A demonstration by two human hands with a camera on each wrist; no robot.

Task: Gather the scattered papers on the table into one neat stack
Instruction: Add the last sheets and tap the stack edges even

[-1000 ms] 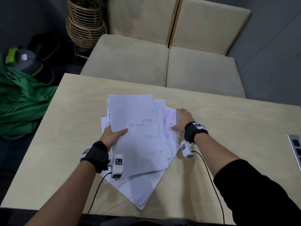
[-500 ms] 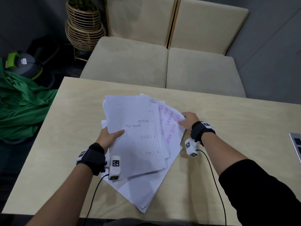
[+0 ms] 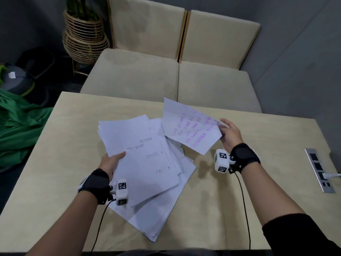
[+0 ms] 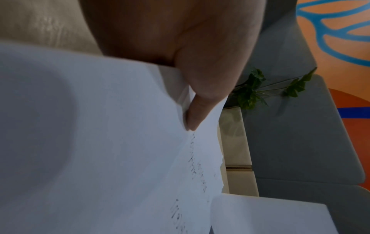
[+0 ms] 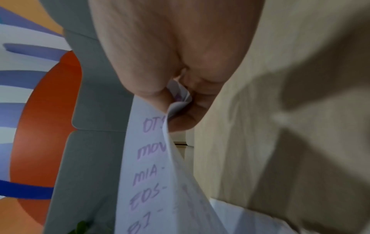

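A loose pile of white papers (image 3: pixel 147 163) lies fanned on the pale wooden table (image 3: pixel 64 126). My left hand (image 3: pixel 112 161) grips the left edge of the upper sheets, thumb on top; in the left wrist view the thumb (image 4: pixel 200 102) presses on the sheets (image 4: pixel 100 142). My right hand (image 3: pixel 227 133) pinches the corner of a sheet with purple writing (image 3: pixel 190 128) and holds it lifted above the table, right of the pile. The right wrist view shows that sheet (image 5: pixel 148 166) pinched between the fingertips (image 5: pixel 186 118).
A metal socket strip (image 3: pixel 319 170) is set into the table at the right edge. Beige seats (image 3: pixel 166 80) stand beyond the far edge. A wicker plant stand (image 3: pixel 84 37), green cloth (image 3: pixel 20 126) and a grey bag (image 3: pixel 14 80) are on the floor at left.
My right hand has pulled the purple-written sheet out of the pile, lifting it up and to the right. The left hand keeps its hold on the pile's edge.
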